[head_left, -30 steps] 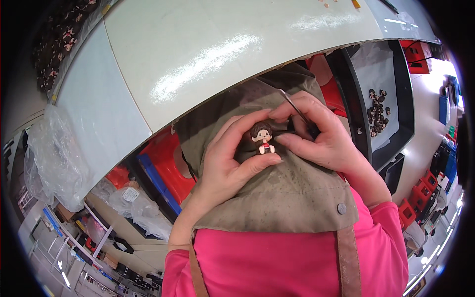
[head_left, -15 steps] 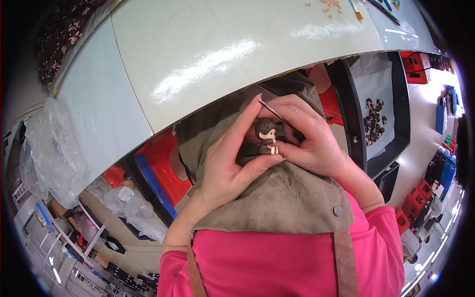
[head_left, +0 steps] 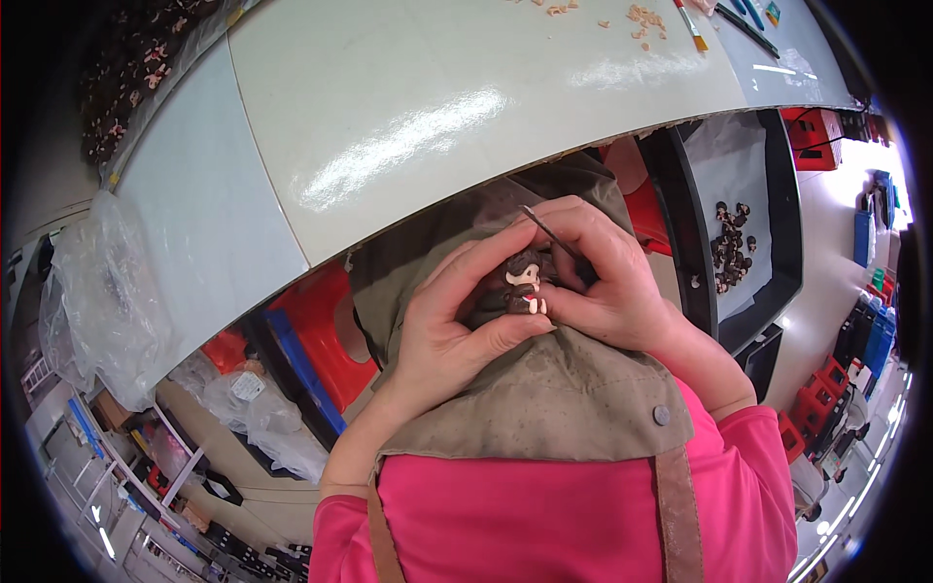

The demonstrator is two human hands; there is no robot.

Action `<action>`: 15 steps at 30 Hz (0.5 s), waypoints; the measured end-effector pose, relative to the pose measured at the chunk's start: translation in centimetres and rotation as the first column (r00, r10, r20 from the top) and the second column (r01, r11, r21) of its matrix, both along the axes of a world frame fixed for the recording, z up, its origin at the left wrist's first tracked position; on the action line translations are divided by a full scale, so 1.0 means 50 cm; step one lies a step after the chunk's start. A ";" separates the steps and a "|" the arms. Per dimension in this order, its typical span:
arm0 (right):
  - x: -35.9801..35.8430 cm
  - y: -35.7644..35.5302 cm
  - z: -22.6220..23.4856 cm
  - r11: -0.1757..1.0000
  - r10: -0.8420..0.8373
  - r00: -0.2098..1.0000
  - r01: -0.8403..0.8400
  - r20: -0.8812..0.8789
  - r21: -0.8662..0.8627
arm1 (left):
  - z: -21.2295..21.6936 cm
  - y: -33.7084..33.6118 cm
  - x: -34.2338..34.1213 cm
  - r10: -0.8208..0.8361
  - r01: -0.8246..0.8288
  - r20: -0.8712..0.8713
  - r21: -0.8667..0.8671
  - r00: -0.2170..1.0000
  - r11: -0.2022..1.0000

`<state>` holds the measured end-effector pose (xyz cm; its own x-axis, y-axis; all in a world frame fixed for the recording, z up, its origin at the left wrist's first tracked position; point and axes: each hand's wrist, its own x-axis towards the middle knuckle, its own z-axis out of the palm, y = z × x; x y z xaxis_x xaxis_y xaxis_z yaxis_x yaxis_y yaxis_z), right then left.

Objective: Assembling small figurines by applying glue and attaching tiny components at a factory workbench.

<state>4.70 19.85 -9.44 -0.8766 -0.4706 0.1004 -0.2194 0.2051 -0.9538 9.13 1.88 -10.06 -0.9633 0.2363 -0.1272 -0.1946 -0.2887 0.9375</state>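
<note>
A small brown-haired figurine (head_left: 525, 278) is held above my lap, over the olive apron (head_left: 544, 389). My left hand (head_left: 457, 316) curves round it, with the thumb under its base and the forefinger over its head. My right hand (head_left: 607, 277) grips a thin dark tool (head_left: 550, 231), whose slim end points up and left past the left fingertips. What kind of tool it is I cannot make out; its lower part is hidden in the palm. The right thumb rests against the figurine's side.
The pale table (head_left: 389, 87) spans the top, with peach-coloured shavings (head_left: 643, 19) and a brush (head_left: 692, 24) on it. At right, a black tray (head_left: 724, 155) holds several similar figurines (head_left: 731, 248). Clear plastic bags (head_left: 112, 301) hang at left, near a red stool (head_left: 326, 330).
The left forefinger has closed down over the figurine's head, and the figurine sits slightly lower. The right fingers and the tool have shifted a little with it.
</note>
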 end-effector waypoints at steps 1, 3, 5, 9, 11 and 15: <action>-0.003 0.001 0.002 1.000 -0.001 1.000 0.001 0.000 -0.002 | -0.002 0.000 -0.002 -0.001 0.001 0.000 -0.002 1.000 1.000; -0.009 0.005 0.005 0.999 0.024 0.996 -0.020 -0.084 0.045 | -0.008 0.001 -0.004 0.007 -0.012 -0.096 -0.044 0.995 0.999; -0.016 0.000 0.009 0.999 0.024 0.991 -0.018 -0.134 0.048 | -0.013 0.003 0.000 0.031 -0.035 -0.095 -0.032 0.995 0.999; -0.026 -0.004 0.003 0.997 0.046 0.969 -0.031 -0.243 0.065 | -0.019 0.008 0.003 0.110 -0.114 -0.101 -0.036 0.989 0.993; -0.028 -0.007 -0.001 0.998 0.039 0.964 -0.027 -0.262 0.049 | -0.019 0.007 0.004 0.105 -0.109 -0.097 -0.040 0.990 0.993; -0.025 -0.006 0.005 0.997 0.048 0.976 -0.034 -0.212 0.069 | -0.014 0.007 0.000 0.091 -0.090 -0.032 0.050 0.995 0.995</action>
<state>3.43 19.58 -9.21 -0.8183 -0.5171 0.2510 -0.4256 0.2515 -0.8693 9.15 2.21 -10.78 -0.9846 0.1530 -0.0846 -0.1339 -0.3485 0.9277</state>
